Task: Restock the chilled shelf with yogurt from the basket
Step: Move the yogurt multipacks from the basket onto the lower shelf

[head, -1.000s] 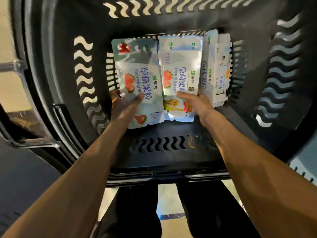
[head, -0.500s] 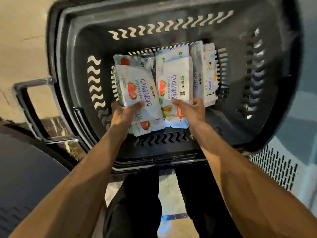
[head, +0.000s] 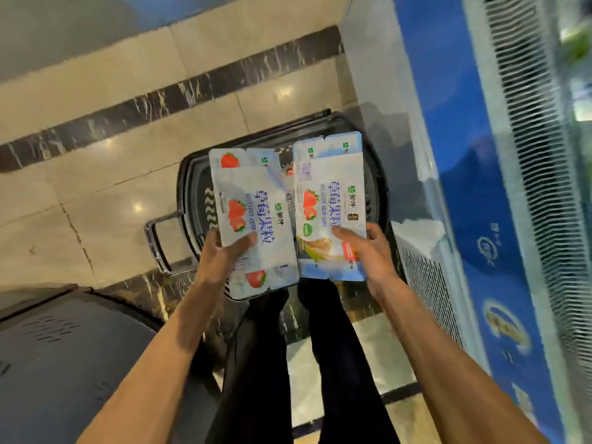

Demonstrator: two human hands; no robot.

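Two yogurt multipacks in the air, side by side and edges nearly touching, above the basket (head: 192, 193), which sits on the tile floor (head: 96, 203) at 12 o'clock from me. Left hand (head: 221, 256) grasps the left yogurt pack (head: 256, 219) at its 6 o'clock end, thumb flat on the printed face, fingers underneath and out of sight. Right hand (head: 374, 257) grasps the right yogurt pack (head: 330, 200) the same way, thumb on top, fingers curled round the 3 o'clock edge. The chiller cabinet (head: 455, 155) runs down my 3 o'clock side. Its shelf is blurred at the frame edge, so I can't pick a slot yet. My read on handling: these look like glossy card sleeves over rows of cups. That makes them light to moderate in weight and stiff across the width, but likely to sag along the length when held by one end as now. The far ends at 12 o'clock hang unsupported, so I expect droop and some torque on the wrists. The surface looks slick, and chilled stock may carry condensation, so a thumb-only pinch could slip. The cup lids under the sleeve are probably thin, so I avoid pressing into the face. A better hold is probably mid-length, with fingers under the base and the thumb on a long edge. I want each pack kept flat and set in one at a time.
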